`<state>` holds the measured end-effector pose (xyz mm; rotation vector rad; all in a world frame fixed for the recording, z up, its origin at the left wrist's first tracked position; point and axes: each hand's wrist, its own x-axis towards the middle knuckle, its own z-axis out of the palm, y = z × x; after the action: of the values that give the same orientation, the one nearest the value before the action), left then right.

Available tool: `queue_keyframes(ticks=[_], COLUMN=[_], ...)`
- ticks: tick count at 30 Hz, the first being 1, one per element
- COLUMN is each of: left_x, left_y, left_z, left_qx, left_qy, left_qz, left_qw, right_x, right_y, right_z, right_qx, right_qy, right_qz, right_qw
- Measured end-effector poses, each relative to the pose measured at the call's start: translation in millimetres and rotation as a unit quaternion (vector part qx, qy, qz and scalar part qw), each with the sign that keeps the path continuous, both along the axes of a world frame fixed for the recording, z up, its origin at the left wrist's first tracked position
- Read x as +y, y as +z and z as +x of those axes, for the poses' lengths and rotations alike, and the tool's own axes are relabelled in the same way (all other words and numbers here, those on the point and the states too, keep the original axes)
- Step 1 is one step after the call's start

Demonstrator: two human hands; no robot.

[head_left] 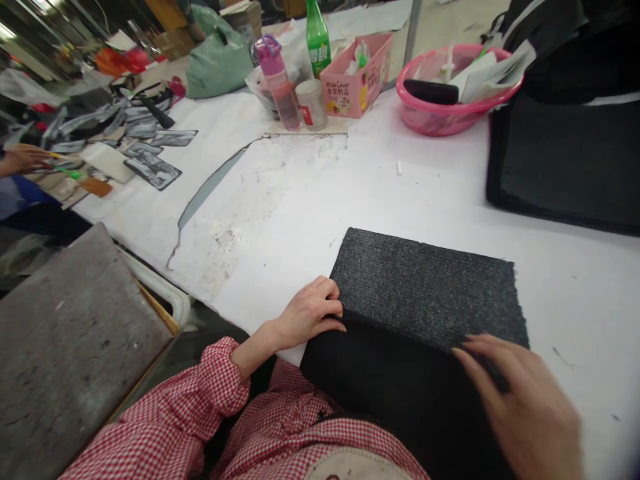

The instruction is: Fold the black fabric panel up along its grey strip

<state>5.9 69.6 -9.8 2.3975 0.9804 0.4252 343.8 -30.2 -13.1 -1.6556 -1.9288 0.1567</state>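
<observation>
The dark grey ribbed piece (425, 283) lies flat on the near part of the white worktop (305, 193), and a black sheet (390, 380) runs along its near edge, drooping toward the person in red checked sleeves (175, 407). The left hand (307, 310) has its fingers closed on the left end of the edge where grey and black meet, thumb on the near side. The right hand (530, 400) sits over the right part of the black sheet, fingers bent at that same edge (it is a blur from here, so I cannot tell whether they grip).

On the far side, a pink basin (450, 120) holds papers, with a pink box (345, 93) and a green bottle (319, 53) to its left. A black slab (570, 160) lies at right. At far left, another person's hand (27, 160) is near white-smeared pieces (153, 172).
</observation>
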Motion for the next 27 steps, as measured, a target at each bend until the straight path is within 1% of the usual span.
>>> queue_keyframes(ticks=[2,4,5,7,12,15,19,27], left_x=[0.2,0.6,0.8,1.2,1.6,2.2,2.6,0.3], left_y=[-1.0,-2.6,-3.6,-5.8,-10.2,-9.6,-7.7,-16.6], left_z=[-0.6,-1.3,-1.7,-2.8,-9.5,-16.8,-24.4,-19.9], left_qx=[-0.003,-0.009,-0.014,-0.023,-0.029,-0.015,-0.005,-0.058], left_qy=[0.001,0.002,0.002,0.004,0.026,0.044,0.061,0.072], left_qz=[-0.001,0.002,0.003,0.004,0.007,0.011,-0.001,0.004], left_qw=[1.000,1.000,1.000,1.000,0.999,0.999,0.998,0.996], right_x=[17.1,29.3,33.3,37.5,37.8,36.8,36.6,37.1], right_y=[1.6,1.2,0.1,-3.3,-11.6,-15.7,-20.7,-20.8], right_z=[-49.3,-86.2,-98.4,-111.2,-110.8,-108.8,-107.8,-106.5], right_qx=[-0.007,-0.011,-0.011,-0.008,0.010,0.019,0.008,-0.006], right_qy=[0.076,0.116,0.127,0.134,0.131,0.129,0.128,0.134], right_qz=[-0.029,-0.038,-0.039,-0.039,-0.028,-0.021,-0.016,-0.012], right_qw=[0.997,0.992,0.991,0.990,0.991,0.991,0.992,0.991])
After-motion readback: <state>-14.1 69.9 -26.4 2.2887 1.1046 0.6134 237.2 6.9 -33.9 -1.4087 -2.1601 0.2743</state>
